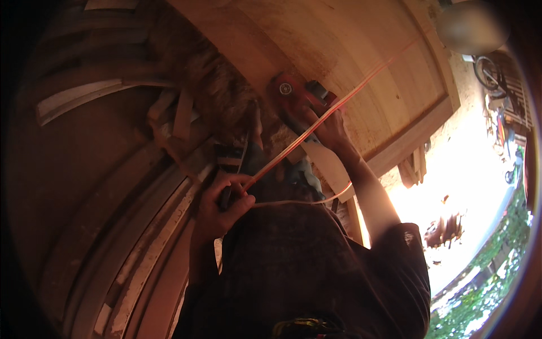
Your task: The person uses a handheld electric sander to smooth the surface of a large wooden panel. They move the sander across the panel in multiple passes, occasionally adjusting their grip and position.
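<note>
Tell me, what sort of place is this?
Probably a woodworking shop: the right hand is on a red power tool by a broad wooden panel, and many long boards lie to the person's left.

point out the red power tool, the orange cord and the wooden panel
Red power tool [294,101]: head view, on its red body.
Orange cord [286,152]: head view, on its straight stretch.
Wooden panel [344,51]: head view, on its bare face.
</note>
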Motion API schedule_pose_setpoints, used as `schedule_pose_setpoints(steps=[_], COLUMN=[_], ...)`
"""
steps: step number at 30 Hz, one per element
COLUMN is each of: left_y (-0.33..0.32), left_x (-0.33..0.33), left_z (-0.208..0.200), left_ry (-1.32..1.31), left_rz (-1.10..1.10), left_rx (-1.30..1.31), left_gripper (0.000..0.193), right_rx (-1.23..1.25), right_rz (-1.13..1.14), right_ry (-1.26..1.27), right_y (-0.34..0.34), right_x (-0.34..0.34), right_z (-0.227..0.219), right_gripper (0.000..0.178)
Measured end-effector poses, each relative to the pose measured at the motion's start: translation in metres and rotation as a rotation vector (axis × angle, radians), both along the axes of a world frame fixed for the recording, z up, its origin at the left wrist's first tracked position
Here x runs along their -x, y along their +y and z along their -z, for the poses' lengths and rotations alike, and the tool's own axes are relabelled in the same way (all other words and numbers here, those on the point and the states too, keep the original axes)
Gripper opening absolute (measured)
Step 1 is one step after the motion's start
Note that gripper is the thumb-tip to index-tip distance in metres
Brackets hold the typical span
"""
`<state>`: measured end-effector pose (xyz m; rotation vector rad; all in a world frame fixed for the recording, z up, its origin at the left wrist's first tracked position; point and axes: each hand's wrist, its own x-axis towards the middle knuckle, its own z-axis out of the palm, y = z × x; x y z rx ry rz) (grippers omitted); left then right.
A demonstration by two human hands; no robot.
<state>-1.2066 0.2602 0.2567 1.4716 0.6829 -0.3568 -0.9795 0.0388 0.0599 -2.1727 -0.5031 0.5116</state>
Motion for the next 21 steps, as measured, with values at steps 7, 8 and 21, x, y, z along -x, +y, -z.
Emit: schedule_pose_setpoints(steps=[7,8,21], left_y=[0.029,0.032,0.05], left_x=[-0.002,-0.005,-0.002], left_z=[0.006,0.007,-0.015], left_ry=[-0.062,-0.078,-0.1], left_rz=[-0.01,0.009,0.009], left_rx=[-0.002,-0.02,-0.032], left_gripper=[0.034,0.033,0.031], right_rx=[-0.09,-0.166,-0.172], right_rz=[-0.171,-0.301,0.129], right_ry=[0.023,-0.251,-0.068], right_y=[0.102,0.119,0.07], right_x=[-0.055,-0.072,0.022], right_z=[-0.014,-0.004,-0.029], right_gripper=[0.049,0.049,0.055])
